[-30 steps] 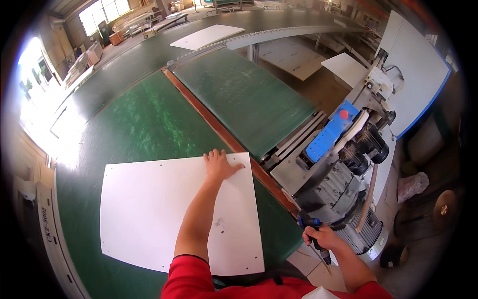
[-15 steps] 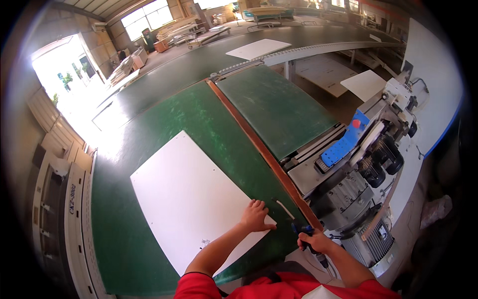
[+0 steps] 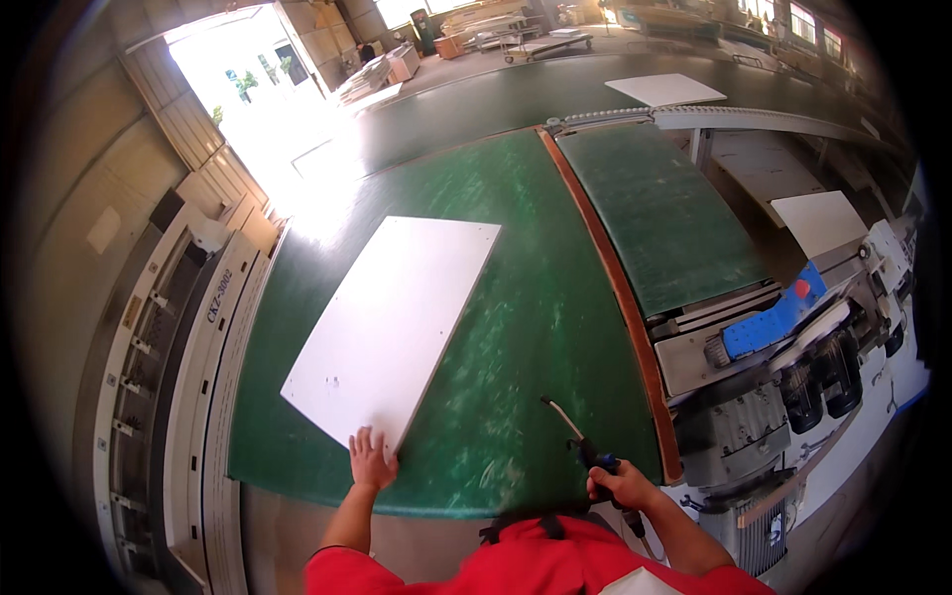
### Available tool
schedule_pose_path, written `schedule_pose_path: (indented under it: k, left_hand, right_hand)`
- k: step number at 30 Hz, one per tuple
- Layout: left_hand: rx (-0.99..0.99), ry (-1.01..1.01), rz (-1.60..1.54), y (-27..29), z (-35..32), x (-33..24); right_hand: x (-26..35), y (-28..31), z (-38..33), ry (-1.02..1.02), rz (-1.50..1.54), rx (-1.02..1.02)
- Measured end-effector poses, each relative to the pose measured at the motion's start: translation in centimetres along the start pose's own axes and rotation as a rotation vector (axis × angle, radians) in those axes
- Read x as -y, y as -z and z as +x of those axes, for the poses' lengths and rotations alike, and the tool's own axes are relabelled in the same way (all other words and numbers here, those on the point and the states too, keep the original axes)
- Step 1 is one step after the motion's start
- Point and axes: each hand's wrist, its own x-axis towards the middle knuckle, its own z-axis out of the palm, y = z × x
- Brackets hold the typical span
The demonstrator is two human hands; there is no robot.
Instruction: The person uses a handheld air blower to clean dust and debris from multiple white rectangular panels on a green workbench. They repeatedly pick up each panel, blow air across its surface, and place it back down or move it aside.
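The flat white rectangular panel lies at an angle on the worn green belt-covered counter. The left hand rests on its near corner, fingers spread. The right hand has its fingers clamped on a black air blow gun. An orange-brown rail divides the counter from grey machinery. An open, sunlit doorway lies beyond.

Two green conveyor belts, four white panels, one blue-handled air gun, two hands.

At your eleven o'clock a wide doorway floods sunlight across the green table; grey machinery stands at three.
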Motion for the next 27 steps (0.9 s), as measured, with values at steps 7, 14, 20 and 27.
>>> schedule_pose_path:
  k: [7,14,20,27]
  left_hand:
    - [0.025,1.197,-0.421,-0.7,7.4,-2.3]
    - [-0.164,1.35,-0.902,0.7,19.0,-6.1]
    - [-0.252,1.325,-1.129,1.9,25.0,-8.6]
    - [-0.192,1.299,-1.292,3.5,28.7,-12.0]
  right_hand:
    - [5.3,-4.4,-1.0,-0.111,-0.27,0.388]
    - [7.7,-5.1,-3.5,-0.099,-0.253,0.619]
    - [7.3,-4.5,-5.0,-0.098,-0.007,0.45]
    - [7.7,-4.2,-6.0,-0.021,-0.003,0.466]
